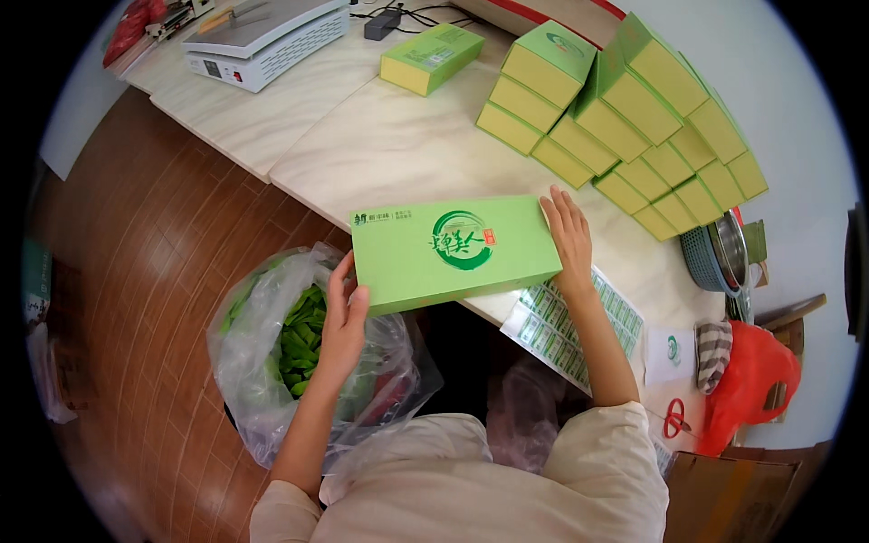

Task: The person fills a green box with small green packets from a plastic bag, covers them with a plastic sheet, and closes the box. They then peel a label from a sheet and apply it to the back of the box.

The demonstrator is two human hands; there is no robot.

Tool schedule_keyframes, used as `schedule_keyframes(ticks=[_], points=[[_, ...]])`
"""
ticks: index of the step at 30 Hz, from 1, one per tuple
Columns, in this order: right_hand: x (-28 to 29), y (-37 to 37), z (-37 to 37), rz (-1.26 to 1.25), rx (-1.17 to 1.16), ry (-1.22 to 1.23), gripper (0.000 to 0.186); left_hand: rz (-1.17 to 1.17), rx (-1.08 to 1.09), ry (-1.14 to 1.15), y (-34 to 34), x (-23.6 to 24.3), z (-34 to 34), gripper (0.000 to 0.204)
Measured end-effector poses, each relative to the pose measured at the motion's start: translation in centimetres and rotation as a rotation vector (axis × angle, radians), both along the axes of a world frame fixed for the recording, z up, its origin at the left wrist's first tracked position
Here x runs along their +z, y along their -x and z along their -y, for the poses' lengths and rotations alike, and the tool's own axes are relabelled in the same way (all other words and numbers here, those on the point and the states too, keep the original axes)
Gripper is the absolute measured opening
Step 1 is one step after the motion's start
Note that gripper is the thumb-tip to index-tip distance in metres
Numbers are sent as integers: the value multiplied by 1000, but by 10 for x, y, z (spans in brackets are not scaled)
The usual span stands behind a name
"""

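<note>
Between my two hands is a light green gift box (398,258) with a dark green brush-ring emblem on its lid. My left hand (342,312) grips its left end, thumb along the near side and fingers behind. At the other end, my right hand (568,237) presses its fingers against the right side. The box is closed and sits over the table's near edge; whether it touches the tabletop I cannot tell. Beneath my right forearm lies a sheet of green and white stickers (549,328). Below my left hand, a clear plastic bag (249,380) holds many green packets (303,339).
Similar green boxes (625,118) are stacked at the back right, and one box (433,56) lies alone. A white scale (267,50) stands back left. To the right are a blue basket (701,258), red scissors (674,418), a red bag (756,371) and a cardboard box (724,498).
</note>
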State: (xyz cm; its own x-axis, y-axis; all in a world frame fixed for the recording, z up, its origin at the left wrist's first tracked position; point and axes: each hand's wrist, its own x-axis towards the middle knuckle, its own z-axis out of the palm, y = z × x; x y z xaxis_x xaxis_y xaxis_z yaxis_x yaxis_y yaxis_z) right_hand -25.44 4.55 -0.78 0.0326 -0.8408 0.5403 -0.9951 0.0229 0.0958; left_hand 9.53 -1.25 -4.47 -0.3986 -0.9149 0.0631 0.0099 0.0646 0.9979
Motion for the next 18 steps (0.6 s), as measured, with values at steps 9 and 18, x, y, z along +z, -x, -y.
schedule_keyframes(ticks=[9,18], points=[[-33,-5,-100,380,-366,-298,54,69,81,73,28,-12,11,52],[-56,87,-94,373,-799,-249,58,-21,76,-129,38,2,13,52]])
